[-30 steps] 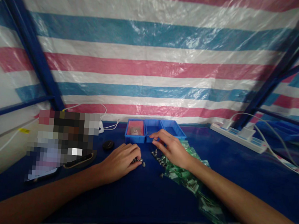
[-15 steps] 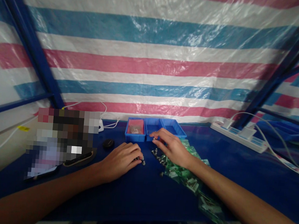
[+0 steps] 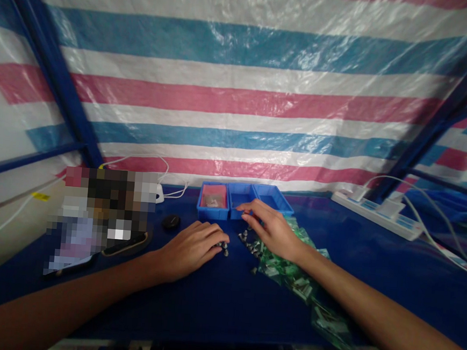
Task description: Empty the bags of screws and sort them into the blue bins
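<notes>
My left hand point(image 3: 195, 249) rests on the blue table with its fingers curled around several small metal parts point(image 3: 226, 252), some showing at the fingertips. My right hand point(image 3: 274, 232) reaches over the front of the middle blue bin point(image 3: 238, 214), thumb and fingers bent together; whatever sits between the fingertips is too small to make out. Below it lies a loose group of small metal parts point(image 3: 253, 246). Green-tinted clear bags point(image 3: 300, 282) with pale contents lie under and beside my right wrist.
A left bin point(image 3: 212, 215) holds a pink sheet and a small clear bag, beside a right bin point(image 3: 274, 198). A round black object point(image 3: 171, 222) and a phone point(image 3: 125, 244) lie left. A white power strip point(image 3: 376, 216) with cables stands right, before a striped plastic sheet point(image 3: 239, 100).
My right hand shifts very slightly, its fingertips staying near the middle bin. My left hand stays over the metal parts. The whole view has moved a little.
</notes>
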{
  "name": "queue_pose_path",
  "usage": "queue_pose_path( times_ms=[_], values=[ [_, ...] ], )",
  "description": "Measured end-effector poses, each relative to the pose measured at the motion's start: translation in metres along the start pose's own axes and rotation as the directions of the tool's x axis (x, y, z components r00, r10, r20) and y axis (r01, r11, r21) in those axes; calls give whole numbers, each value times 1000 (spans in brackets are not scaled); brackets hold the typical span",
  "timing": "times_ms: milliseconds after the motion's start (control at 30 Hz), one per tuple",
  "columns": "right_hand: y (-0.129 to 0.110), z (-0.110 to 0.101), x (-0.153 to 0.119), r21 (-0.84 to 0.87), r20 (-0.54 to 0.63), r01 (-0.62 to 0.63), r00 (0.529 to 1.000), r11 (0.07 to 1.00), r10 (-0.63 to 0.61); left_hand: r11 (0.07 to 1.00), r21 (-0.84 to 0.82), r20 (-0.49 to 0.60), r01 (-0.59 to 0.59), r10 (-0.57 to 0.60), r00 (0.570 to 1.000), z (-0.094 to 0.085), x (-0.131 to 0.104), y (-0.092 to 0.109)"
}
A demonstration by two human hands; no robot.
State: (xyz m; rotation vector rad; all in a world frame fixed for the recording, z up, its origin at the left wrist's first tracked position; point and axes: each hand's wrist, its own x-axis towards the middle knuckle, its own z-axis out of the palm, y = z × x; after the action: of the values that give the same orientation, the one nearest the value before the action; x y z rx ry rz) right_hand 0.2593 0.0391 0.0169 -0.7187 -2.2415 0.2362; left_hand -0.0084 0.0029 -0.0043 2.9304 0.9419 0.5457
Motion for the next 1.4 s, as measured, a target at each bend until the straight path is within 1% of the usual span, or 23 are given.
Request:
queue_pose_path(
  times_ms=[133,233,433,667,900,1000,1167,1300,1400],
  values=[
    [0,0,0,0,-15,-17,1000,1000,17,1000,6,22,-13,13,1000,-2,0,1],
    [0,0,0,-2,-16,-39,999,999,39,1000,15,17,-27,26,1000,-3,0,1],
    [-1,0,0,-1,-25,-71,997,997,71,1000,24,13,-17,17,1000,-2,1,1],
    [0,1,0,-15,-42,-35,999,999,34,999,41,29,-9,8,1000,1,1,-1],
    [3,2,-1,-100,-35,-41,999,994,38,998,66,37,4,-6,999,-2,1,1],
    [3,1,-1,-57,-47,-47,998,997,44,997,72,34,14,-16,999,-1,0,0],
    [5,-1,0,30,-97,-118,988,993,121,998,61,29,13,-15,999,2,-1,-3],
    [9,-1,1,69,-142,-106,983,992,115,999,50,38,3,-5,999,0,-1,-3],
    [10,-1,2,99,-153,-101,981,990,115,999,53,35,0,-1,999,0,1,-3]
  ],
)
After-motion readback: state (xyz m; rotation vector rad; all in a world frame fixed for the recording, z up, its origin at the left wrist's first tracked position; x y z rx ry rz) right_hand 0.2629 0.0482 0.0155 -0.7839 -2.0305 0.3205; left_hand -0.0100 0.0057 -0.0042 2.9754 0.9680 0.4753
